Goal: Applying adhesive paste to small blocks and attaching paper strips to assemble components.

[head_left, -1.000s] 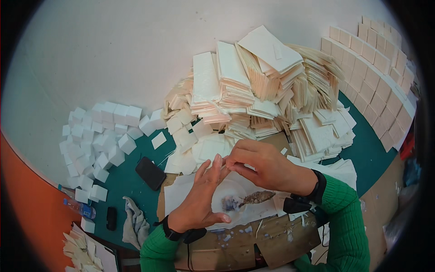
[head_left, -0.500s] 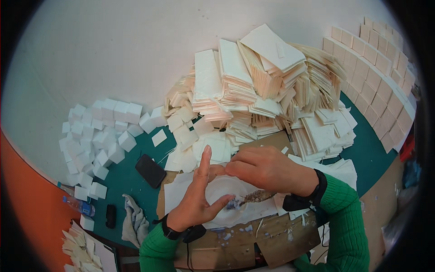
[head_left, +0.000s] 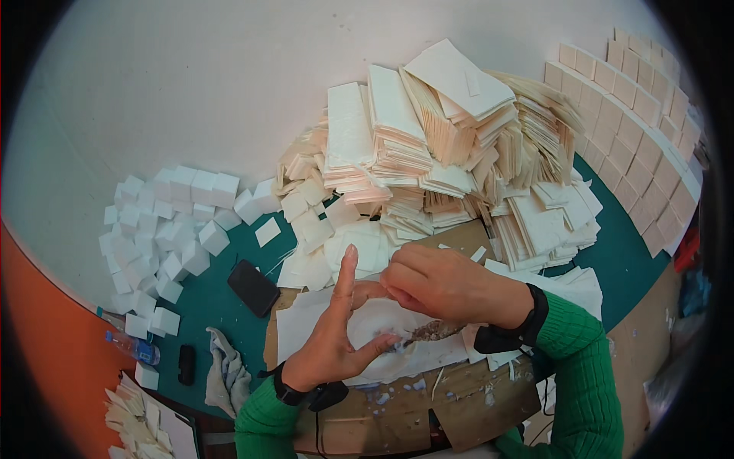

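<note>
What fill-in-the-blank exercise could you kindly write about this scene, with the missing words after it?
1. The left hand and the right hand each have a wristband whose colour is ____.
2. Both sleeves are ____ in colour.
3. In the picture, the stacked sheets stand to the ____ of the white blocks.
4. The grey cloth lies nearer to the ____ hand.

Missing words: black; green; right; left.
</note>
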Demonstrator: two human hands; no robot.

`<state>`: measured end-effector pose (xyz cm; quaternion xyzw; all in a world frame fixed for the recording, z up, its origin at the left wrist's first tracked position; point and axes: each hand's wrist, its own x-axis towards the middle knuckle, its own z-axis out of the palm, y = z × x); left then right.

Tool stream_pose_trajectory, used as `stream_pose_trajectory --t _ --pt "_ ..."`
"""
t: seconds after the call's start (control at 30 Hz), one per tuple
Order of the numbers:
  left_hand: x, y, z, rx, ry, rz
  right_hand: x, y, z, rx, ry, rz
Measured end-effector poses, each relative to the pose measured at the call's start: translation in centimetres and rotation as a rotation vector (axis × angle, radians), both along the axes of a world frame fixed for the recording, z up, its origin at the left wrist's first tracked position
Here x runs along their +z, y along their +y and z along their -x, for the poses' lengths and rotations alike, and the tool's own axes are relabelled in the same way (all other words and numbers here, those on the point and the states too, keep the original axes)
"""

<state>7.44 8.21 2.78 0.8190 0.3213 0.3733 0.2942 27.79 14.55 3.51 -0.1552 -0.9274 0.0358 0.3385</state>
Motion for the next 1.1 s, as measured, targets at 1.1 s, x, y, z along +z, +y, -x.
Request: stream_pose_trajectory --t 1.1 --pt "0.8 2.3 2.0 -0.241 -1.292 0.826 1.3 0.6 -0.9 -0.048 0.288 0.507"
